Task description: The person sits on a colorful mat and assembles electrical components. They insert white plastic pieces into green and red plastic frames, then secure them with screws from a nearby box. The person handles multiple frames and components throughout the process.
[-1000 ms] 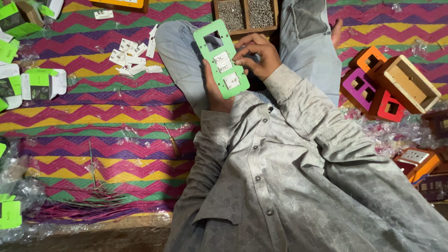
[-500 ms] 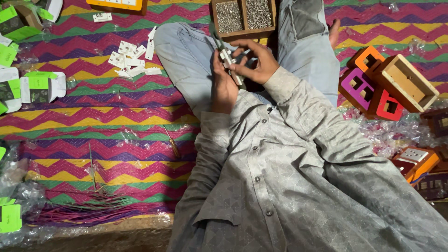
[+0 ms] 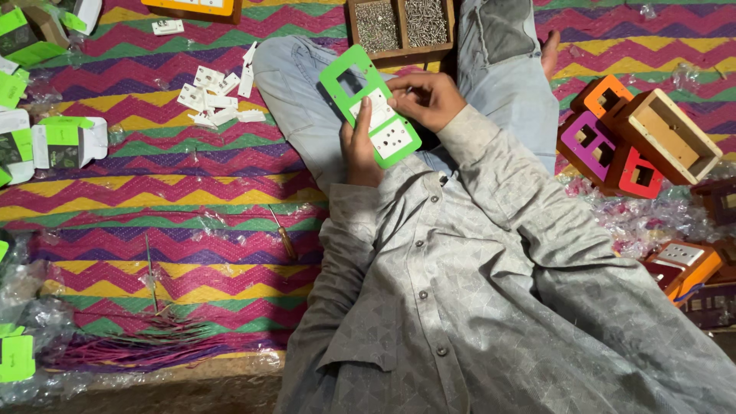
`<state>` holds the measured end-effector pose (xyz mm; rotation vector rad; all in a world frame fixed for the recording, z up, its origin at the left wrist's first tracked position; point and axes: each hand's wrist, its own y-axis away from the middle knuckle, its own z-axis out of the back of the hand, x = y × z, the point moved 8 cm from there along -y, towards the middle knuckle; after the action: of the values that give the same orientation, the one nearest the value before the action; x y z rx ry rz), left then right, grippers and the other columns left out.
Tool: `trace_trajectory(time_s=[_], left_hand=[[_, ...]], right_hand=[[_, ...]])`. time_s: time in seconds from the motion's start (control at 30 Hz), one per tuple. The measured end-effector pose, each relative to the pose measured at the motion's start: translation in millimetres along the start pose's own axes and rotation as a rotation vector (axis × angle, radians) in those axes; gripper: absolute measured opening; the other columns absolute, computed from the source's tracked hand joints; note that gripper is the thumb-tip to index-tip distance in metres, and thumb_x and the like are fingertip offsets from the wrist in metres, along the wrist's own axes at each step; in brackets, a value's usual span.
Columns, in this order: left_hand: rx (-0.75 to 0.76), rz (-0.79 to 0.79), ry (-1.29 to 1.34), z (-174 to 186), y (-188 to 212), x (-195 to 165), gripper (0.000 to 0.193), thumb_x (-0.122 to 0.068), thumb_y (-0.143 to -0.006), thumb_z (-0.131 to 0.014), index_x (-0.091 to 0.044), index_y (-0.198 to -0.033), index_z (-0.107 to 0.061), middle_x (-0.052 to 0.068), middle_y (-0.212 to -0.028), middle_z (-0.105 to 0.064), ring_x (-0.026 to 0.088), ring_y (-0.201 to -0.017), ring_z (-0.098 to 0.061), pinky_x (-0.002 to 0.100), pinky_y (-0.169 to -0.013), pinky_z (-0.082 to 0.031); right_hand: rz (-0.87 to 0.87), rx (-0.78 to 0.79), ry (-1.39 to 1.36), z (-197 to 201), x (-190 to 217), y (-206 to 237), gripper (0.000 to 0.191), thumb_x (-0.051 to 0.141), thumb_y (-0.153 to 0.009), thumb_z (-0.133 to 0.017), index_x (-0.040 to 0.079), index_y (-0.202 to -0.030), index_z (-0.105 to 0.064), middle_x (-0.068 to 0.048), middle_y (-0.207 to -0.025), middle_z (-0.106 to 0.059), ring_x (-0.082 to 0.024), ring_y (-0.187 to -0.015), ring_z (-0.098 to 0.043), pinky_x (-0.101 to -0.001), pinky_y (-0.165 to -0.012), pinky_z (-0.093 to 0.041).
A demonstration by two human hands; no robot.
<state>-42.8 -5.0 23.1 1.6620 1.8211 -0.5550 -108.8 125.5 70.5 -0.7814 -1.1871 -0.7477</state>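
Observation:
I sit cross-legged on a striped mat (image 3: 153, 192) and hold a green switch-board plate (image 3: 368, 103) over my lap. It has a square cut-out at the top and white switch and socket modules fitted below. My left hand (image 3: 360, 146) grips the plate's lower left edge from underneath. My right hand (image 3: 425, 96) holds its right edge, fingertips resting on a white module.
A wooden tray of screws (image 3: 402, 27) lies beyond my knees. Loose white modules (image 3: 215, 96) lie on the mat at left, a screwdriver (image 3: 285, 241) beside my left knee. Coloured box frames (image 3: 636, 146) are stacked at right. Green and white cartons (image 3: 54, 142) sit far left.
The green plate was turned edge-on half a second ago; now its face points up at me again, tilted with the cut-out end away from me.

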Motion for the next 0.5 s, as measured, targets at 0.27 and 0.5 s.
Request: trace_trajectory(time_s=[0.27,0.5], left_hand=[[0.025,0.023,-0.008,-20.7,6.5,-8.3,0.039,-0.02,-0.109,-0.054,0.012,-0.131,-0.059,0.019,-0.118,-0.072,0.031,-0.097,-0.076,0.037,-0.079,-0.061],[-0.038,0.048,-0.102,-13.6,8.5,0.2,0.028,-0.015,-0.105,-0.062,0.01,-0.118,-0.064,0.02,-0.1,-0.074,0.027,-0.084,-0.077,0.034,-0.072,-0.061]], right_hand=[[0.239,-0.38,0.81,62.6,23.2,-49.1,0.015,0.016,-0.1,-0.075,0.001,-0.104,-0.075,-0.018,-0.099,-0.072,-0.034,-0.085,-0.071,-0.0422,-0.075,-0.055],[0.078,-0.17,1.221,56.8,-26.2,-92.1,0.015,0.011,-0.086,-0.073,0.006,-0.099,-0.078,-0.023,-0.099,-0.072,-0.043,-0.091,-0.069,-0.0514,-0.074,-0.055]])
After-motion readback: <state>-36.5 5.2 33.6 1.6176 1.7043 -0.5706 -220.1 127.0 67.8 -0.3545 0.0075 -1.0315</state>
